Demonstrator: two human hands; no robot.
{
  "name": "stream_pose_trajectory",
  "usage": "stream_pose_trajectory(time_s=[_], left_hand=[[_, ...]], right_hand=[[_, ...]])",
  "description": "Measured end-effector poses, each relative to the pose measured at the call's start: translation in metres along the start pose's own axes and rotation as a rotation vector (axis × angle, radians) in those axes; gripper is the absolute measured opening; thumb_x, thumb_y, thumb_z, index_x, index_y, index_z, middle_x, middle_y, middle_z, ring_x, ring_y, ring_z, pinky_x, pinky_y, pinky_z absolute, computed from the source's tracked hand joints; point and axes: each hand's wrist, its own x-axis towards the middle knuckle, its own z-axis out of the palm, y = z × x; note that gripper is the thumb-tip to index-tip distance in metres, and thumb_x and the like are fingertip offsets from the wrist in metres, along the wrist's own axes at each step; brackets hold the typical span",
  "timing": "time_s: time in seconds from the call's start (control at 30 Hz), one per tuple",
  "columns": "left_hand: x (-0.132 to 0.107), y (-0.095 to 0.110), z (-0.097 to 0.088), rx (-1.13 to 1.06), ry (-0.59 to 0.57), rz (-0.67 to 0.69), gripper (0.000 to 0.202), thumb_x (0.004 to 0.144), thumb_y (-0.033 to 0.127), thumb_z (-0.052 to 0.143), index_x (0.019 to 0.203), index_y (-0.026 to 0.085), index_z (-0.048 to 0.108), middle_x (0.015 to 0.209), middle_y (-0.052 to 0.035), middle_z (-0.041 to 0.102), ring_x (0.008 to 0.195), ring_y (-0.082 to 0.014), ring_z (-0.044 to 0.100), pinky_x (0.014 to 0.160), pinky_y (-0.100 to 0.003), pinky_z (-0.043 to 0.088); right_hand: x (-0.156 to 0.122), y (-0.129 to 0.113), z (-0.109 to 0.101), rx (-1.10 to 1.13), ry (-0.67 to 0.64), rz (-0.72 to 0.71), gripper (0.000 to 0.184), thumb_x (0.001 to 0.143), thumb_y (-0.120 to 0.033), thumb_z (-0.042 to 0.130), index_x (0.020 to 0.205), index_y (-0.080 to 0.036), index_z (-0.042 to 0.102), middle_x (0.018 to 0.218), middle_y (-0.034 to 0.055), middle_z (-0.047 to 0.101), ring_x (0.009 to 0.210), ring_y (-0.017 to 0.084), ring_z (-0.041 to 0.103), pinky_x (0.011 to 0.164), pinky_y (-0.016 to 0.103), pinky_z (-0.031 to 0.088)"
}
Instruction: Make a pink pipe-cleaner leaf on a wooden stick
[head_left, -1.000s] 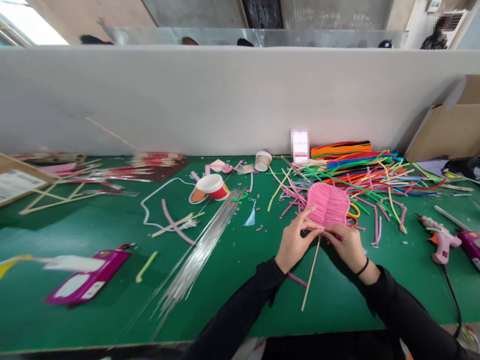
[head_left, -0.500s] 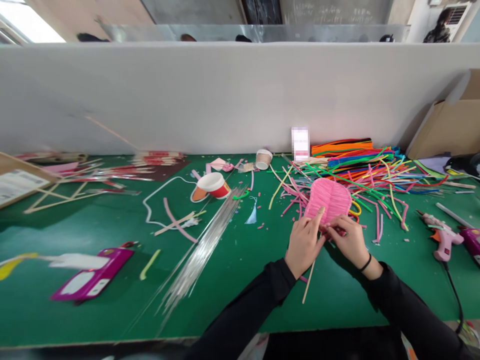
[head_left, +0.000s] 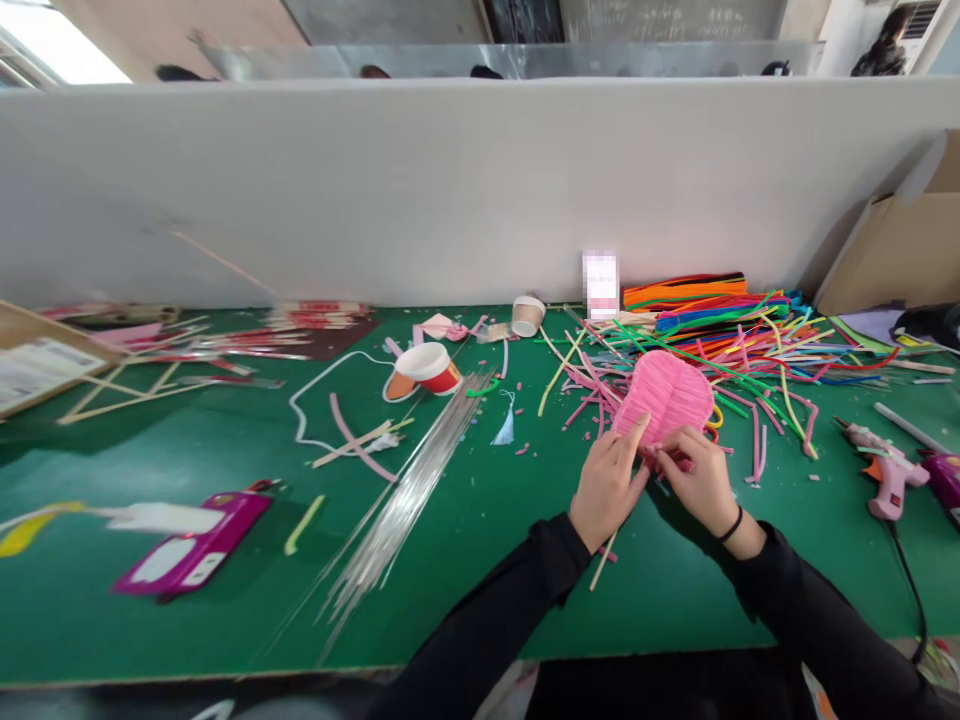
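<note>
Pink ribbed piece (head_left: 671,395) held between both hands, worked at its base

Left to right on my feed: a bundle of clear rods (head_left: 409,490) lies on the green table (head_left: 465,600), well apart from the work. Next, a thin wooden stick (head_left: 600,568) slants out below the left hand (head_left: 606,480); its upper end is hidden, so I can't tell how it meets the piece. My left grip holds the piece, index finger laid on its face, thumb low. My right hand (head_left: 701,480) has a narrow grip, pinched on the bottom edge. I judge the step to be fastening or tidying that edge; the next move seems to call for a steady left and small, exact presses from the right. Against half a second ago, the stick's lower end has swung left and the piece leans further right; both hands sit much as they did.
</note>
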Motion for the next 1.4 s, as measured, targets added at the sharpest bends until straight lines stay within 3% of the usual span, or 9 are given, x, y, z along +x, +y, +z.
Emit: stream_pose_trajectory(time_s=[0.13, 0.23, 0.43, 0.53, 0.7, 0.83, 0.97, 1.23, 1.4], left_hand=[[0.000, -0.004, 0.000, -0.067, -0.009, -0.057, 0.064, 0.088, 0.017, 0.054, 0.146, 0.015, 0.027, 0.094, -0.0054, 0.062, 0.090, -0.0217, 0.055, 0.088, -0.037, 0.044], [0.000, -0.001, -0.001, -0.051, -0.008, -0.060, 0.059, 0.090, 0.022, 0.054, 0.144, 0.015, 0.030, 0.092, -0.0053, 0.062, 0.088, -0.0218, 0.055, 0.086, -0.037, 0.044], [0.000, 0.007, -0.001, -0.005, -0.008, -0.045, 0.059, 0.092, 0.030, 0.051, 0.145, 0.016, 0.028, 0.095, -0.0081, 0.064, 0.089, -0.0233, 0.059, 0.083, -0.039, 0.048], [0.000, 0.007, -0.004, -0.011, -0.023, -0.040, 0.058, 0.091, 0.029, 0.053, 0.144, 0.018, 0.031, 0.104, -0.0100, 0.065, 0.094, -0.0239, 0.062, 0.083, -0.038, 0.051], [0.000, 0.002, -0.013, -0.244, -0.001, -0.086, 0.055, 0.091, 0.022, 0.055, 0.142, 0.024, 0.035, 0.102, -0.0027, 0.070, 0.086, -0.0152, 0.067, 0.080, -0.028, 0.055], [0.001, -0.004, -0.014, -0.335, 0.019, -0.083, 0.048, 0.092, 0.019, 0.054, 0.138, 0.023, 0.041, 0.100, -0.0031, 0.071, 0.090, -0.0148, 0.068, 0.077, -0.026, 0.056], [0.002, -0.006, -0.010, -0.377, 0.035, -0.123, 0.048, 0.089, 0.017, 0.058, 0.135, 0.024, 0.045, 0.093, -0.0006, 0.072, 0.086, -0.0133, 0.070, 0.083, -0.027, 0.056], [0.005, -0.002, -0.007, -0.592, 0.023, -0.188, 0.051, 0.088, 0.019, 0.060, 0.137, 0.023, 0.042, 0.091, -0.0012, 0.072, 0.084, -0.0139, 0.071, 0.083, -0.030, 0.058], [0.005, -0.005, -0.003, -0.553, 0.063, -0.169, 0.045, 0.088, 0.020, 0.058, 0.132, 0.022, 0.047, 0.094, -0.0032, 0.068, 0.083, -0.0138, 0.069, 0.080, -0.030, 0.059]], right_hand=[[-0.004, -0.006, -0.001, -0.035, -0.068, -0.164, 0.014, 0.088, -0.019, 0.056, 0.078, -0.022, 0.065, 0.079, 0.0031, 0.065, 0.071, 0.014, 0.063, 0.065, 0.025, 0.052], [-0.006, -0.009, -0.003, -0.020, -0.021, -0.230, 0.014, 0.089, -0.018, 0.056, 0.080, -0.022, 0.066, 0.080, 0.0035, 0.067, 0.073, 0.014, 0.064, 0.066, 0.024, 0.052], [0.000, -0.009, -0.007, 0.061, 0.099, -0.021, 0.014, 0.087, -0.025, 0.060, 0.075, -0.022, 0.066, 0.075, 0.0024, 0.066, 0.069, 0.015, 0.063, 0.063, 0.027, 0.052], [0.002, -0.006, -0.008, 0.068, 0.032, 0.015, 0.016, 0.087, -0.029, 0.060, 0.075, -0.022, 0.066, 0.075, 0.0028, 0.066, 0.068, 0.016, 0.063, 0.062, 0.028, 0.052], [0.000, 0.001, -0.011, 0.029, -0.116, 0.014, 0.016, 0.088, -0.033, 0.060, 0.081, -0.022, 0.070, 0.075, 0.0032, 0.070, 0.067, 0.016, 0.065, 0.061, 0.027, 0.052], [-0.003, 0.009, -0.013, 0.076, -0.145, 0.075, 0.013, 0.087, -0.032, 0.062, 0.088, -0.022, 0.070, 0.083, 0.0042, 0.074, 0.074, 0.018, 0.070, 0.068, 0.030, 0.056], [-0.005, 0.011, -0.010, 0.187, -0.159, 0.178, 0.015, 0.085, -0.032, 0.063, 0.094, -0.021, 0.065, 0.086, 0.0046, 0.075, 0.072, 0.018, 0.072, 0.064, 0.029, 0.059], [-0.005, 0.009, -0.009, 0.124, -0.172, 0.122, 0.010, 0.087, -0.027, 0.059, 0.090, -0.021, 0.066, 0.081, 0.0035, 0.074, 0.068, 0.017, 0.071, 0.061, 0.028, 0.058], [-0.003, 0.001, -0.012, 0.030, -0.189, -0.020, 0.013, 0.085, -0.023, 0.059, 0.095, -0.022, 0.068, 0.088, 0.0046, 0.074, 0.078, 0.018, 0.070, 0.070, 0.030, 0.057]])
